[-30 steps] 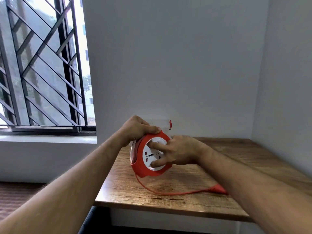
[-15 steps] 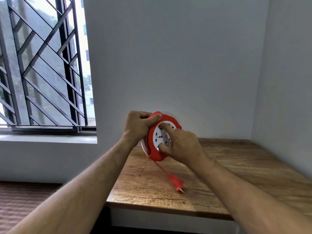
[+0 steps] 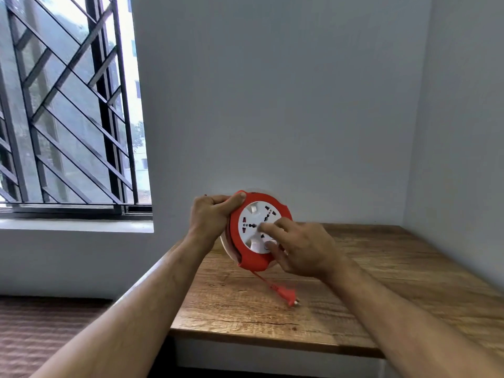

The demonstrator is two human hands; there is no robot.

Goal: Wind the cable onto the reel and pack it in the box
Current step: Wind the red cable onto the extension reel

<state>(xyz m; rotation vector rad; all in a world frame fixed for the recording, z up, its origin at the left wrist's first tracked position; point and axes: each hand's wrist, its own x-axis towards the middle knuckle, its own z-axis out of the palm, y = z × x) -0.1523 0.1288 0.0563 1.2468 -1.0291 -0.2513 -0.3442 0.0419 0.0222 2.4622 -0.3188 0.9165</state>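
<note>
The red-and-white reel (image 3: 257, 230) is held above the wooden tabletop (image 3: 381, 282), near its left edge, its socket face tilted toward the camera. A short length of red cable (image 3: 263, 279) drops to the plug (image 3: 286, 294), which lies on bare wood with open board around it. The tabletop fills a corner between grey walls (image 3: 272, 105); a barred window (image 3: 68, 105) stands left. The left hand (image 3: 210, 216) is clamped round the reel's rim; the right hand (image 3: 300, 246) presses curled fingers on the white face.
</note>
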